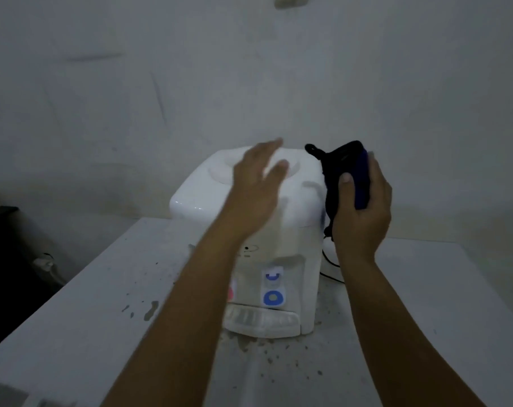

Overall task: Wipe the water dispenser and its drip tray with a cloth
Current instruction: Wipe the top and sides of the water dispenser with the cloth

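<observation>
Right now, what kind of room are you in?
Probably a plain kitchen or utility corner at home: a small water dispenser stands on a stained white table against a bare wall, its cord trailing behind.

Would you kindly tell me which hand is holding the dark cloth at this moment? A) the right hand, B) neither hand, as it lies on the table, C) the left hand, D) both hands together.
A: the right hand grips the dark cloth with its thumb across it, beside the water dispenser, while the left hand is open above the dispenser's top and holds nothing.
</observation>
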